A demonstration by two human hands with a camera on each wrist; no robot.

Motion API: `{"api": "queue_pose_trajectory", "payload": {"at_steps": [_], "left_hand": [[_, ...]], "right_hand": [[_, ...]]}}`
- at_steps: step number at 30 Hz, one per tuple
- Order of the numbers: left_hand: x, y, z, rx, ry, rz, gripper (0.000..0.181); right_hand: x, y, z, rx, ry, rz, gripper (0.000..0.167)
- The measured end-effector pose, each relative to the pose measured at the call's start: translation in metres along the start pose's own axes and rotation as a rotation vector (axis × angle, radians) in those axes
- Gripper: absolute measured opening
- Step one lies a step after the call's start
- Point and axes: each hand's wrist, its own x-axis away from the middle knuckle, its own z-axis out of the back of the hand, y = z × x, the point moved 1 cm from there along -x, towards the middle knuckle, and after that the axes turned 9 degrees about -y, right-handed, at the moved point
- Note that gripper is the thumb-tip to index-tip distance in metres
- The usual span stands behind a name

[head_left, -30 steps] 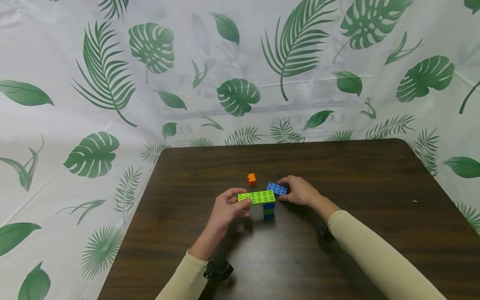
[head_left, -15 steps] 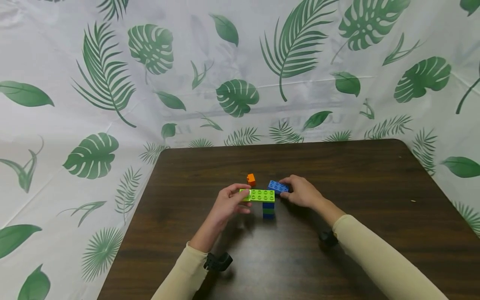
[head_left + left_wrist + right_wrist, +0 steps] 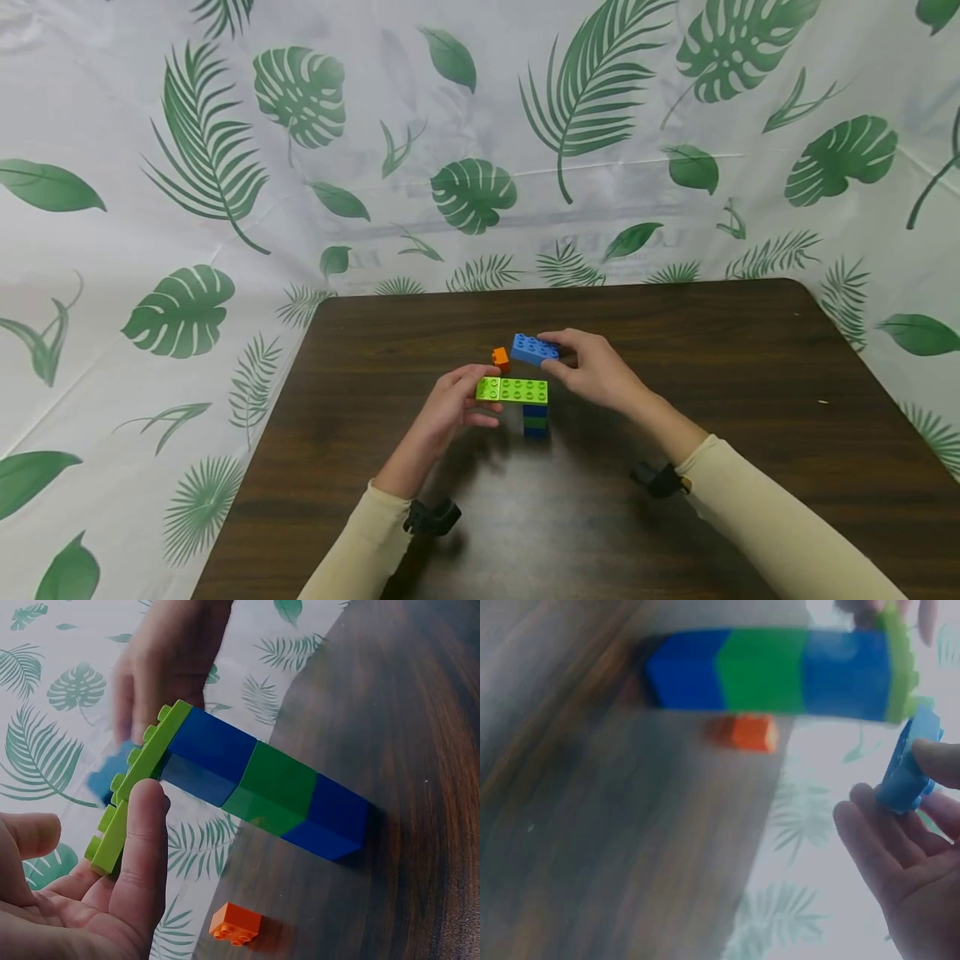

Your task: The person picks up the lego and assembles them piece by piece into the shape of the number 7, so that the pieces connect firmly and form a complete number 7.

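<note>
A tower (image 3: 535, 422) of blue and green toy building bricks stands on the table, topped by a longer light-green brick (image 3: 525, 390). Its overhang runs left and meets a shorter light-green brick (image 3: 488, 388). My left hand (image 3: 448, 408) supports this end; in the left wrist view, straight fingers (image 3: 146, 847) lie along its underside and the thumb stands apart from the studs. Just beyond the tower, my right hand (image 3: 600, 371) pinches a loose blue brick (image 3: 534, 348) at its right end, thumb against it in the right wrist view. That brick is tilted and off the table.
A small orange brick (image 3: 501, 359) lies behind the left fingertips, close to the raised blue brick. The dark wood table (image 3: 675, 333) ends at the back against a leaf-patterned white sheet (image 3: 390, 200). Black wrist devices (image 3: 432, 517) hang under both forearms.
My right hand has lifted the blue brick and carried it left and away from me, toward the orange brick. My left thumb has come off the studs. The tower stays in place.
</note>
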Motion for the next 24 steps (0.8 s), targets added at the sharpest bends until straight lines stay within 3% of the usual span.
{"api": "queue_pose_trajectory", "payload": {"at_steps": [7, 17, 24], "left_hand": [[0.001, 0.0, -0.001, 0.025, -0.012, 0.03, 0.049], [0.004, 0.0, -0.002, 0.065, -0.023, 0.037, 0.052], [0.007, 0.003, 0.0, 0.048, -0.039, 0.044, 0.061]], "right_hand": [[0.002, -0.025, -0.005, 0.024, -0.018, 0.074, 0.043], [0.007, -0.039, -0.014, 0.056, -0.051, 0.173, 0.044], [0.009, -0.044, -0.022, 0.127, -0.069, 0.185, 0.041]]}}
